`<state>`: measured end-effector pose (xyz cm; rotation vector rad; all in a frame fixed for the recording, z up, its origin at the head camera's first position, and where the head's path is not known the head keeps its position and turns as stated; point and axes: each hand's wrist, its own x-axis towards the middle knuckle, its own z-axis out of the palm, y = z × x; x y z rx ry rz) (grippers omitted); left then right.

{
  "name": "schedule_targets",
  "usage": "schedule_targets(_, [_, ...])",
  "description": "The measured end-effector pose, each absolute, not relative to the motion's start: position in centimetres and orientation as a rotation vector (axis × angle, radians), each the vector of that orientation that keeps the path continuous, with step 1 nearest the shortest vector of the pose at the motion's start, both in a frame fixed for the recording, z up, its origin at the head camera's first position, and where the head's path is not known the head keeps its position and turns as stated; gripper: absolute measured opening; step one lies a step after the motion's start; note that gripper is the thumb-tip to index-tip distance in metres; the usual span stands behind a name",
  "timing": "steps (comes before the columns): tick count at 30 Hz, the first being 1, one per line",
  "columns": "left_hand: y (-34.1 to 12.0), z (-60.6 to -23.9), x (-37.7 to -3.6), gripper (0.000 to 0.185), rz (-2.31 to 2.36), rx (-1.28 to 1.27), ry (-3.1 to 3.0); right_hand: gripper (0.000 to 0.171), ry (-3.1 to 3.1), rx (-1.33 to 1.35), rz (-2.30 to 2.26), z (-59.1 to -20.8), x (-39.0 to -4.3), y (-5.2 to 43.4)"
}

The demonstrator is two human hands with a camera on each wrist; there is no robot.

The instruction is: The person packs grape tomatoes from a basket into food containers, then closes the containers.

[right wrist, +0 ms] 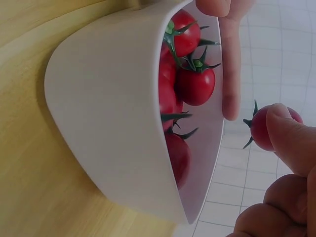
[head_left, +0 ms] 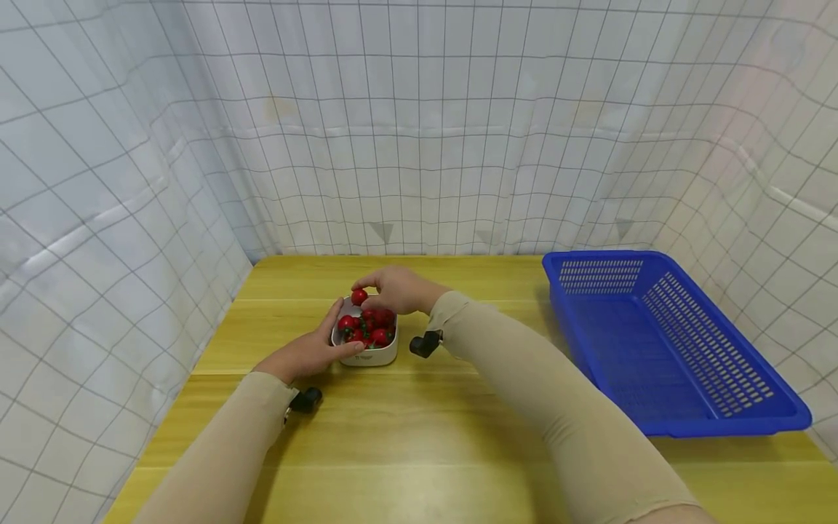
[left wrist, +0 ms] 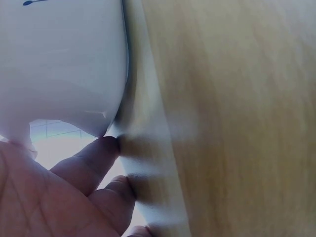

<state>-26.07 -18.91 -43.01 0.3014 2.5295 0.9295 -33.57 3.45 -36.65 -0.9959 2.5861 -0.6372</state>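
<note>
In the head view, a white bowl (head_left: 374,354) of cherry tomatoes (head_left: 368,327) sits on the yellow wooden table (head_left: 419,437), left of the frame's centre. The left hand (head_left: 308,353) comes in from the lower left and cups the bowl's left side, fingers curled round the wall and thumb lying along the near rim. The right hand (head_left: 396,289) hovers just above the bowl's far edge and pinches a single tomato (head_left: 358,296) between fingertips, lifted clear of the heap. A blue basket (head_left: 713,407) stands at the right of the frame, well apart from the bowl. A gridded white cloth (head_left: 419,124) fills the upper half.

In the left wrist view, the bowl's white wall (left wrist: 64,64) takes up the upper left, the table (left wrist: 237,118) the right. The palm and fingers (left wrist: 96,160) show at the lower left, fingertips pressed to the bowl's lower edge.

In the right wrist view, the bowl (right wrist: 108,113) appears tipped sideways in the frame, with red tomatoes (right wrist: 195,84) and green stems showing inside. At the right edge, a thumb (right wrist: 291,138) presses on the picked tomato (right wrist: 261,128), held clear of the bowl. A finger (right wrist: 230,64) of the left hand lies along the bowl's rim at the top.
</note>
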Motion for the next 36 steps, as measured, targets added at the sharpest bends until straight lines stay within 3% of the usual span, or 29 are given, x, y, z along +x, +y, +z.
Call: schedule_targets(36, [-18.9,-42.8,-25.8,0.116,0.945,0.306,2.514,0.047,2.593,-0.992,-0.613,-37.0,-33.2,2.3])
